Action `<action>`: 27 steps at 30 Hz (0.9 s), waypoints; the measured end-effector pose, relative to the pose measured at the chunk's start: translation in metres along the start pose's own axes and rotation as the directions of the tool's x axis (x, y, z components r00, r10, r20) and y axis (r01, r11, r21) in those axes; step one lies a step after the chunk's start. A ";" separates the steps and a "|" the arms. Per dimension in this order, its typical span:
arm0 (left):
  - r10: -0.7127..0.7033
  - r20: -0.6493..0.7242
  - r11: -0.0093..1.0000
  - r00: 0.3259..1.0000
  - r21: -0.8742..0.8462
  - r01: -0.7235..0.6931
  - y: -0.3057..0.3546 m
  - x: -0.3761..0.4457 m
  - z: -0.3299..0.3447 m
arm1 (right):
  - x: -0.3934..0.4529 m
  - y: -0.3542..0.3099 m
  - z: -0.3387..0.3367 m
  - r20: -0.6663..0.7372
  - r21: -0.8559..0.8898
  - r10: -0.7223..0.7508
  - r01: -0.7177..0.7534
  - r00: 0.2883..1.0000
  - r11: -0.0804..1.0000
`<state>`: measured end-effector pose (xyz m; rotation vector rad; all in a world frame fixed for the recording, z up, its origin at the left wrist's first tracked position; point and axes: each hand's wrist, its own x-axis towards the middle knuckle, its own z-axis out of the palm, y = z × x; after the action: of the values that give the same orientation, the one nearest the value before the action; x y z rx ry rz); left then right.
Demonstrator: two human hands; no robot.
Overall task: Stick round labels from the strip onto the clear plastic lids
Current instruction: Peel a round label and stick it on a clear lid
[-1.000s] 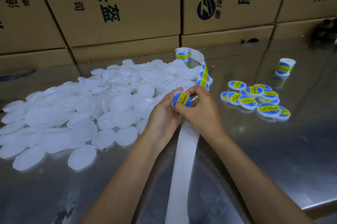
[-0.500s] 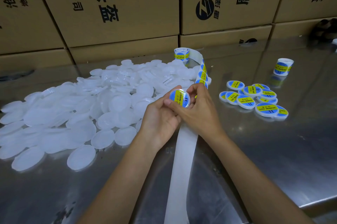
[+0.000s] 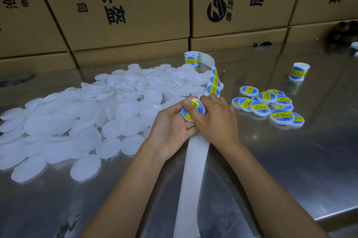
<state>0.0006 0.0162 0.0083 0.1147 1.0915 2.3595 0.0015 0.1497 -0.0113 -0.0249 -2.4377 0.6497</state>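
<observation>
Both hands meet at mid-table over one clear lid (image 3: 196, 108) that carries a blue and yellow round label. My left hand (image 3: 171, 129) cradles the lid from below, its thumb on the label's left edge. My right hand (image 3: 217, 119) grips it from the right, fingers curled over the rim. The label strip (image 3: 213, 83) runs from its roll (image 3: 191, 58) at the back down under my hands, and its bare white backing (image 3: 193, 175) trails toward me. A heap of unlabelled clear lids (image 3: 87, 117) covers the left of the table.
Several labelled lids (image 3: 271, 105) lie in a cluster to the right. A second label roll (image 3: 298, 72) stands at the far right. Stacked cardboard boxes (image 3: 126, 9) wall off the back of the steel table (image 3: 290, 170).
The labelled lid has turned in my hands and now faces up more to the right. My right fingers have slid over its rim, and both hands shifted slightly.
</observation>
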 end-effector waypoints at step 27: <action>0.251 -0.155 0.938 0.956 0.285 -0.200 -0.001 -0.002 0.002 | 0.002 0.003 0.007 0.165 0.327 0.129 -0.177 0.978 0.928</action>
<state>0.0034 0.0178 0.0092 0.1199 1.5625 2.4497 -0.0047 0.1492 -0.0160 -0.0317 -2.4382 1.1740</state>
